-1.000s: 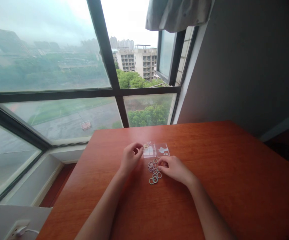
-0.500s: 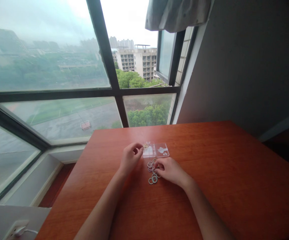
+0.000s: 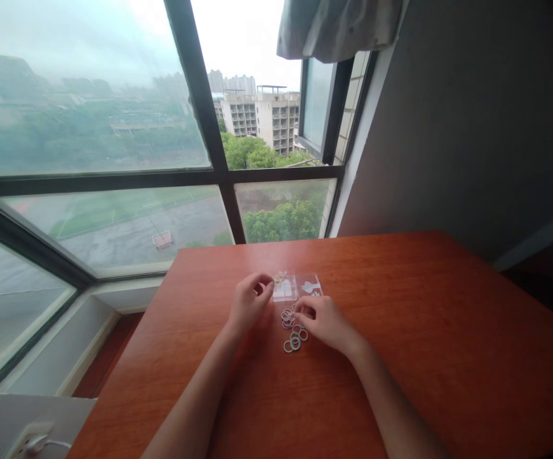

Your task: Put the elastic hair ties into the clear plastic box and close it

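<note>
A small clear plastic box (image 3: 298,286) lies open in two halves on the red-brown table (image 3: 401,357). A few yellowish rings (image 3: 279,278) sit at its far left corner. My left hand (image 3: 249,301) curls against the box's left edge, thumb and fingers pinching it. Just below the box lies a loose pile of small pale rings (image 3: 294,336). My right hand (image 3: 323,322) rests at the pile's right side, its fingertips pinched on a ring at the top of the pile, close under the box.
A large window with dark frames (image 3: 219,172) runs along the table's far and left sides. A dark wall (image 3: 472,127) stands to the right. A white socket with a plug (image 3: 32,440) sits at lower left, below the table's left edge.
My right hand dipped into the ring pile half a second ago and has now drawn back up toward the box with its fingers pinched. The left hand has stayed put.
</note>
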